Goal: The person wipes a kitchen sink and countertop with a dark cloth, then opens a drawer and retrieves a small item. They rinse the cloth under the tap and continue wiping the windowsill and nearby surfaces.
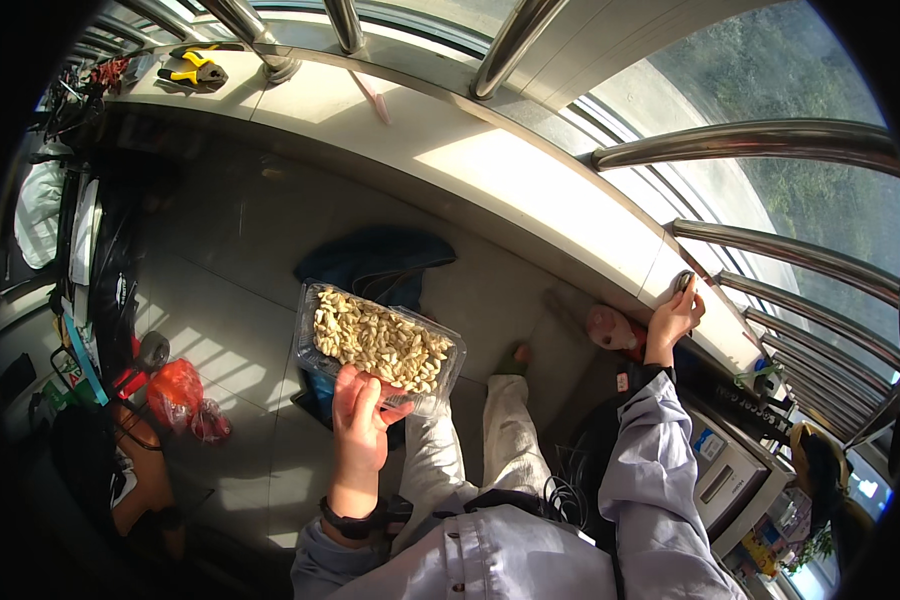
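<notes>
My left hand (361, 416) grips the near edge of a clear plastic tray (305, 352), thumb and fingers on its rim. Pale, seed-like pieces, seemingly pumpkin seeds (379, 337), fill much of the tray, which is held above the floor in front of my legs. Out to the right, my right hand (675, 315) is at the white tiled window ledge (480, 165). Its fingertips are closed on a small dark object (683, 281) at the ledge's edge beside the metal bars; what that object is cannot be made out.
Pliers with yellow and black handles (195, 73) and a pink strip-like item (375, 97) lie on the ledge. Steel bars (742, 142) line the window. Red plastic bags (175, 394) stand on the floor at left. A boxy appliance (727, 480) is at lower right.
</notes>
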Action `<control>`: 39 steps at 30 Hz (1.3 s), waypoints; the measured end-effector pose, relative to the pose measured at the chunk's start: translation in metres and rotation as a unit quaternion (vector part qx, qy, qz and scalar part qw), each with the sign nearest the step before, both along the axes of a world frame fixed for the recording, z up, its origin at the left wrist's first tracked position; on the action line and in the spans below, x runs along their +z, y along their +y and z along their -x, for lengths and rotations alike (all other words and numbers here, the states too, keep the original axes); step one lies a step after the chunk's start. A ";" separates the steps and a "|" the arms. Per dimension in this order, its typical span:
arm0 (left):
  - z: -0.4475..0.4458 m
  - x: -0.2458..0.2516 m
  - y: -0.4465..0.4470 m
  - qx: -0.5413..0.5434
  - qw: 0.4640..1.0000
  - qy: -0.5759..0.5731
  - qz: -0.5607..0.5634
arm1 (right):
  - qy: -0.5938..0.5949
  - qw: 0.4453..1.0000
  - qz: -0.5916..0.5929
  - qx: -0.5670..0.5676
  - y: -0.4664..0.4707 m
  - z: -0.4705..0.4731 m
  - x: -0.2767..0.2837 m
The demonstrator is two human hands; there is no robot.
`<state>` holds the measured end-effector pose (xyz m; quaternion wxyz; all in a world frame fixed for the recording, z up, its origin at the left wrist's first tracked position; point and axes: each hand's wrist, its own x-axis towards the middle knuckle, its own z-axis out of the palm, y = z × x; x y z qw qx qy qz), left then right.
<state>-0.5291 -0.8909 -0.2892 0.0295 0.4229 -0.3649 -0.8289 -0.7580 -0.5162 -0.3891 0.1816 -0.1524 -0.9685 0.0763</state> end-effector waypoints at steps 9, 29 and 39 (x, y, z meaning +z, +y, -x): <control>0.005 0.006 0.002 0.005 0.998 -0.031 0.056 | -0.004 0.916 0.186 0.356 -0.322 -0.006 0.013; 0.007 0.004 0.021 -0.045 0.997 -0.036 0.046 | 0.043 0.963 0.050 0.260 -0.223 0.045 -0.012; 0.026 0.008 0.047 -0.049 0.996 -0.045 0.065 | 0.000 0.955 0.084 0.284 -0.088 0.040 0.001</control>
